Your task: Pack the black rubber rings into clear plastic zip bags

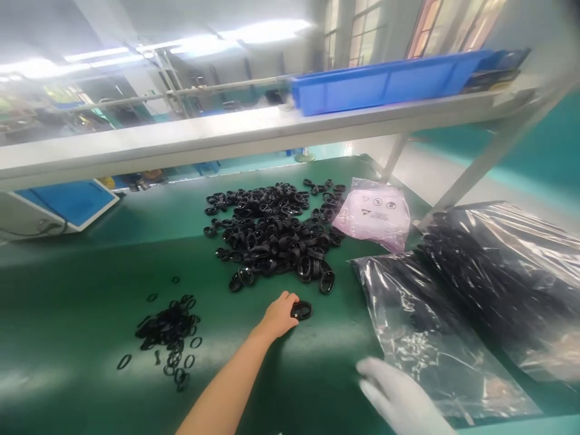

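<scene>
My bare left hand (280, 316) grips the left edge of a small coiled black cable (302, 310) on the green table. A large heap of similar coiled black cables (276, 232) lies just beyond it. In a white glove, my right hand (387, 386) is blurred at the lower right, near a clear plastic bag (421, 338). A gap shows between its thumb and fingers, and I see nothing held there. Off to the left is a pile of thin black rings (167, 329), with a few loose ones around it.
A pinkish printed bag (374, 212) lies right of the heap. Farther right sits a big clear bag of black items (489, 272). A white shelf (203, 136) crosses above the table and carries a blue bin (389, 81). Metal posts (480, 163) stand at the right.
</scene>
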The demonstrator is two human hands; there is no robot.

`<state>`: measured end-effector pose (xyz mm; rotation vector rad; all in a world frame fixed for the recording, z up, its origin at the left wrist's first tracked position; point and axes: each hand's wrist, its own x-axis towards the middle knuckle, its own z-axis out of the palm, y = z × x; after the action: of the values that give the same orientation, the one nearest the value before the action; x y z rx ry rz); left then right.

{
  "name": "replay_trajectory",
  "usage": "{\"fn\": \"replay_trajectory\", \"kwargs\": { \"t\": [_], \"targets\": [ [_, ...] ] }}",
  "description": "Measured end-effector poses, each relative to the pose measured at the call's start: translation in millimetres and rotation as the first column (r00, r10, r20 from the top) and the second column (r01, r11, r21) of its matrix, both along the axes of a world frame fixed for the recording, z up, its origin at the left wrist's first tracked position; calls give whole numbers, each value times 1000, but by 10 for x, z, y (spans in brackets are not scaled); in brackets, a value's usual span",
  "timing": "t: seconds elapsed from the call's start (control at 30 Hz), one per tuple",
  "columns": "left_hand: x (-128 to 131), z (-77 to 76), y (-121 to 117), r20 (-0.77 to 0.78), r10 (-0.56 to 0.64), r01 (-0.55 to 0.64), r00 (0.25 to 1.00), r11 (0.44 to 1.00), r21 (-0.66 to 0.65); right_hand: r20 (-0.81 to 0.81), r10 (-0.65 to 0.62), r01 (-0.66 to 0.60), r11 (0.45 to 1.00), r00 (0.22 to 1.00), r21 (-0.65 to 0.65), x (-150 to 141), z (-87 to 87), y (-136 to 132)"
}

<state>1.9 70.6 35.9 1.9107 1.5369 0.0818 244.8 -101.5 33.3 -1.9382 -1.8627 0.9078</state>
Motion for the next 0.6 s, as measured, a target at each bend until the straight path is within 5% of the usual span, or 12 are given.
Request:
{"fn": "replay_trajectory", "kwargs": {
  "t": [0.13, 0.23, 0.47, 0.6],
  "targets": [
    [-176, -137, -37, 40, -91, 89, 995, 995, 42, 232, 56, -96, 981, 971, 166, -807, 25, 959],
    [-191, -235, -2, 25, -150, 148, 988, 987, 58, 290, 128, -161, 982, 949, 94, -1148, -69, 1355],
    [-262, -287, 110, 141, -167, 164, 976, 986, 33, 141, 109, -100, 993, 984, -70, -1188, -148, 1637],
    [-428, -239, 110, 456, 33, -3, 889, 998, -67, -180, 77, -109, 978, 981, -177, -1091, -115, 1519]
  ]
}}
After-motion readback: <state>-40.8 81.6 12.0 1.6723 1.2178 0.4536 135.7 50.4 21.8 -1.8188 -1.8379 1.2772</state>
